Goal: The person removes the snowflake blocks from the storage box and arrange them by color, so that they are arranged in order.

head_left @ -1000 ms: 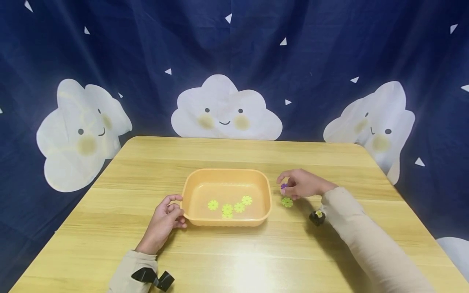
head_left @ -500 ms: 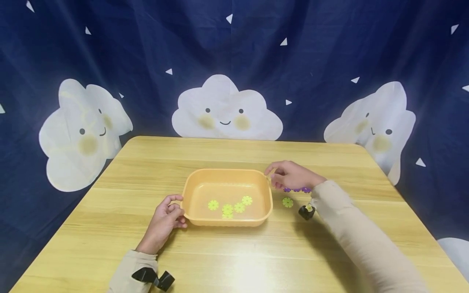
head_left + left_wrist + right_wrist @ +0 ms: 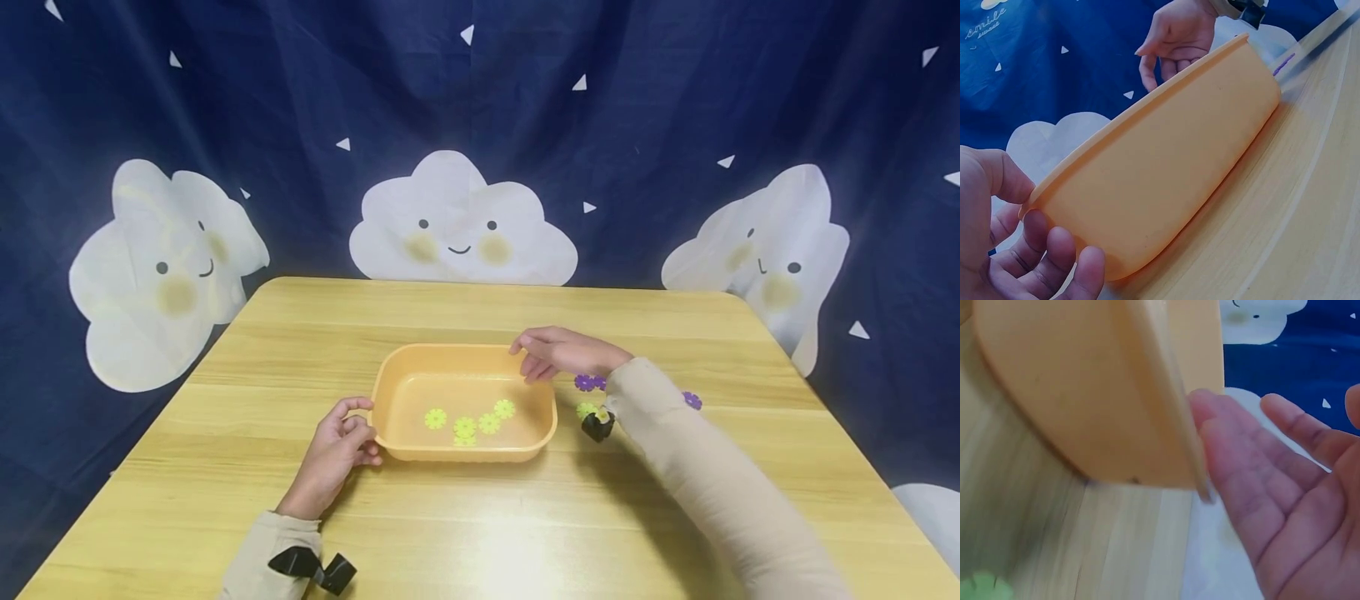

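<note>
An orange plastic basin [image 3: 465, 455] stands on the table with several yellow-green snowflake discs [image 3: 465, 427] lying inside. At its left end my left hand [image 3: 330, 454] pinches the rim, thumb and fingers on the basin wall [image 3: 1147, 162] in the left wrist view. My right hand [image 3: 566, 352] is over the right end, its fingertips past the rim. In the right wrist view the fingers [image 3: 1241, 456] are loosely bent beside the rim, and no disc shows between them. Purple snowflake discs [image 3: 585, 382] and a yellow-green disc [image 3: 587, 410] lie right of the basin, partly behind the right sleeve.
A single purple disc [image 3: 692, 400] lies farther right, beyond the sleeve [image 3: 697, 458]. The wooden table [image 3: 420, 525] reaches back to a dark blue curtain [image 3: 637, 125] with printed clouds. Black wrist cameras [image 3: 597, 427] are worn on both wrists.
My right hand has moved left from the loose discs to over the basin's right rim, uncovering purple discs. The left hand and basin have stayed in place.
</note>
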`<action>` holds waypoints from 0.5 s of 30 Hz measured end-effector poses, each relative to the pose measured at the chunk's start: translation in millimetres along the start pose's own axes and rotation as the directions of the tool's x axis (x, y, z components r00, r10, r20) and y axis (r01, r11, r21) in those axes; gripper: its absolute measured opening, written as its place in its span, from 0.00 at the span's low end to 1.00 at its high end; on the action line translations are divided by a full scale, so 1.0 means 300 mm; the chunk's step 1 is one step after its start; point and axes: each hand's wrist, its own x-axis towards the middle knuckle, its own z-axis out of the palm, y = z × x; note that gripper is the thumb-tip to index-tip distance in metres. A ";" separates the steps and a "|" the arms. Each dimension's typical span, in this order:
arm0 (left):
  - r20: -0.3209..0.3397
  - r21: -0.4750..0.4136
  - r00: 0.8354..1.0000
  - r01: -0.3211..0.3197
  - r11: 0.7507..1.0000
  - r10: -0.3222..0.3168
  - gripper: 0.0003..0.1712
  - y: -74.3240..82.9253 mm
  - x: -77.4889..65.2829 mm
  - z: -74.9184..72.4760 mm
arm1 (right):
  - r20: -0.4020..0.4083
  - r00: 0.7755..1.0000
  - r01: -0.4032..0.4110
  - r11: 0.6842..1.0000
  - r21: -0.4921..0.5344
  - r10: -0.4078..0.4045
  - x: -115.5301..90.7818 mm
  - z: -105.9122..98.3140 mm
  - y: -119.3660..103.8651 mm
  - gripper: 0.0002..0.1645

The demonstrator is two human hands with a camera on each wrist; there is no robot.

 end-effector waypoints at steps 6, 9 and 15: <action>0.004 -0.003 1.000 0.005 1.000 -0.005 0.23 0.001 -0.002 0.002 | 0.066 0.995 -0.074 0.997 0.027 0.072 0.041 0.018 -0.026 0.29; 0.002 -0.001 1.000 0.005 1.000 -0.005 0.24 0.002 -0.004 0.002 | 0.101 0.987 -0.126 0.992 0.031 0.122 0.067 0.032 -0.040 0.29; 0.002 0.002 1.000 0.005 1.000 -0.005 0.24 0.005 -0.006 0.002 | 0.157 0.956 -0.249 0.968 0.000 0.246 0.120 0.064 -0.060 0.30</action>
